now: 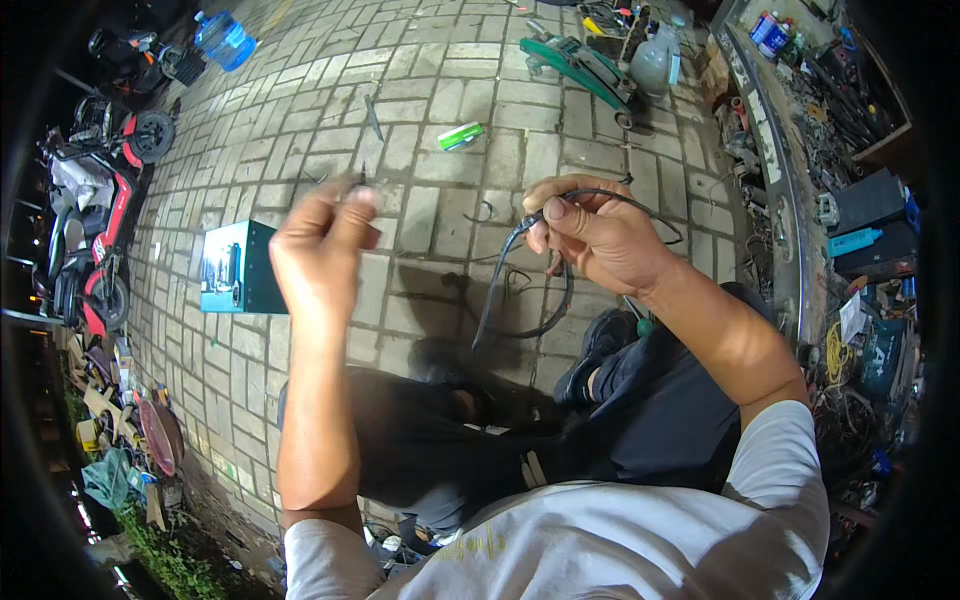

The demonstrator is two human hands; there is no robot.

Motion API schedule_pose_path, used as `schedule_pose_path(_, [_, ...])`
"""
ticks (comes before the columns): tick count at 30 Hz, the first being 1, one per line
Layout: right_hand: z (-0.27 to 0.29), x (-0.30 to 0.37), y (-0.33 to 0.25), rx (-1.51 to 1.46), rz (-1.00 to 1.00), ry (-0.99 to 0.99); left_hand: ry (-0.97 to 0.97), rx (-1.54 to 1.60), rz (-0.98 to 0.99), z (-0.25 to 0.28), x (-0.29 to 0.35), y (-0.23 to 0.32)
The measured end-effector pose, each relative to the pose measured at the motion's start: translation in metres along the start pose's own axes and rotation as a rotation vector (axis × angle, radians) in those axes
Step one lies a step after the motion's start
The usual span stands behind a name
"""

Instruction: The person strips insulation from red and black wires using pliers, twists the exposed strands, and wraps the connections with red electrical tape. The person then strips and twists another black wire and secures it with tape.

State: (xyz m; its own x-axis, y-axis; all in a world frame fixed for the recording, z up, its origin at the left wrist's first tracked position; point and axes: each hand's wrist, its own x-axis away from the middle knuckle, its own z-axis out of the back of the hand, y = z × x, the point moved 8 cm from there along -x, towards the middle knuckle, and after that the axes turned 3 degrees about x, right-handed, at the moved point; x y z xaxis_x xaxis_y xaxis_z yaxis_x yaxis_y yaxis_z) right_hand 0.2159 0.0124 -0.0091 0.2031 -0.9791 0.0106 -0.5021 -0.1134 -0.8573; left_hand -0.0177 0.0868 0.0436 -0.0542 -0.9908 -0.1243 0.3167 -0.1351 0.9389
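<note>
My right hand (pixel 600 225) pinches a black cable (pixel 497 268) between thumb and fingers. One end hangs down toward my lap, and the rest loops behind the hand and to its right. My left hand (pixel 325 235) is raised apart from it, thumb against curled, motion-smeared fingers. A small dark tip shows by that thumb; whether the hand holds it, I cannot make out. Just left of this hand, a teal metal box (pixel 238 268) with a handle stands on the paving, partly hidden behind my wrist.
A green-and-white small packet (pixel 460 136) and a dark thin tool (pixel 373 118) lie on the brick paving. Farther off stand a green floor jack (pixel 580 72) and a blue water jug (pixel 224 40). Red scooters (pixel 112 215) are at left; a cluttered shelf of tools (pixel 850 120) runs along the right.
</note>
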Motion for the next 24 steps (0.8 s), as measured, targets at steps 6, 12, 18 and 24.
schedule_pose_path(6, [-0.005, -0.001, 0.000, -0.082, 0.017, 0.041, 0.240, -0.623, -0.190, 0.055, -0.026, -0.012])
schedule_pose_path(12, [-0.013, 0.001, -0.008, -0.096, 0.063, -0.019, 0.516, -0.605, -0.239, 0.084, -0.033, 0.000])
schedule_pose_path(18, [-0.020, 0.002, -0.009, -0.049, 0.044, -0.034, -0.023, -0.313, -0.266, 0.028, -0.028, -0.020])
schedule_pose_path(24, [-0.012, -0.004, -0.012, 0.071, 0.144, 0.071, -0.816, 0.707, 0.340, -0.097, 0.066, 0.004])
